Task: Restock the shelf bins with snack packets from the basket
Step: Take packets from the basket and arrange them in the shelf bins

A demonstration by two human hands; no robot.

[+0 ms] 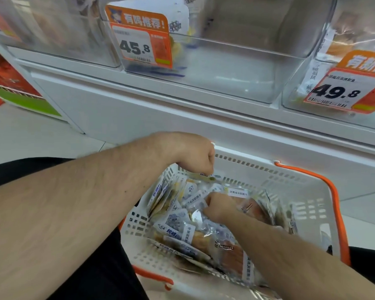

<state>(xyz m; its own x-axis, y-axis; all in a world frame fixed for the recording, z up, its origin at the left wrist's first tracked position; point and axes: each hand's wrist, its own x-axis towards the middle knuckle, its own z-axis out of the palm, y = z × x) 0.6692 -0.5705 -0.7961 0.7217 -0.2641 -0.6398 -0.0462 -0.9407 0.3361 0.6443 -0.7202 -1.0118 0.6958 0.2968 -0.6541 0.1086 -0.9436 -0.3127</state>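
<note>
The snack packets are lying heaped in the white basket, which is sitting on the floor just in front of the white shelf base, its orange handle folded down along the right rim. The person's right hand is reaching down into the pile, fingers curled and gripping a clear packet near the middle. The left hand is hanging above the basket's far left corner, fingers curled downward and pinching the top edge of a packet there. Above, the clear shelf bins are standing in a row; the middle one is showing only a few packets at its left end. An orange price tag reading 45.8 is clipped to its front, and another reading 49.8 is hanging on the bin to the right.
</note>
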